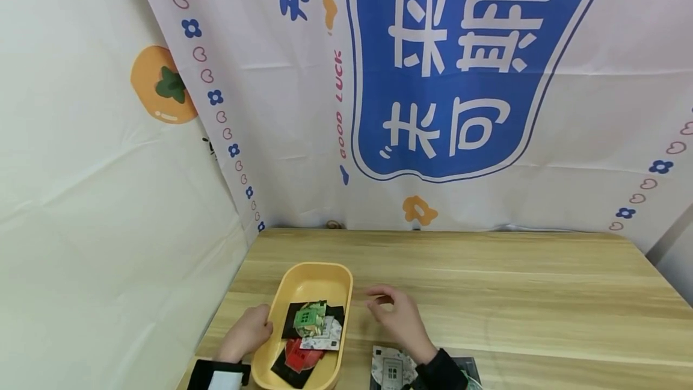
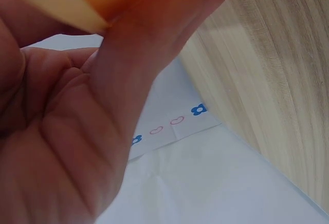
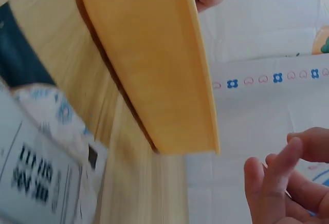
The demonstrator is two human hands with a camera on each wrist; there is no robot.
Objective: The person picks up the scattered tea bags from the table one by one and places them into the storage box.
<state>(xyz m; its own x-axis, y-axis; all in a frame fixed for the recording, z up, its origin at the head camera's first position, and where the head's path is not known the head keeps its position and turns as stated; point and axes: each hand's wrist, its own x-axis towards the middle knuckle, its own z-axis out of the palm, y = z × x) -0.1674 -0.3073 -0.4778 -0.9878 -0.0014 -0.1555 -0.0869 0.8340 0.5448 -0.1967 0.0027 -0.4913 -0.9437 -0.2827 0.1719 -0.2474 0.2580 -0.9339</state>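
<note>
Tray [image 1: 319, 284] — rim [image 1: 319, 264] in left hand [image 1: 249, 333]

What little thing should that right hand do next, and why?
Maybe reach down and pinch the white packet on the table: the right hand holds nothing, while the left hand grips the yellow tray, where other packets already lie.
</note>
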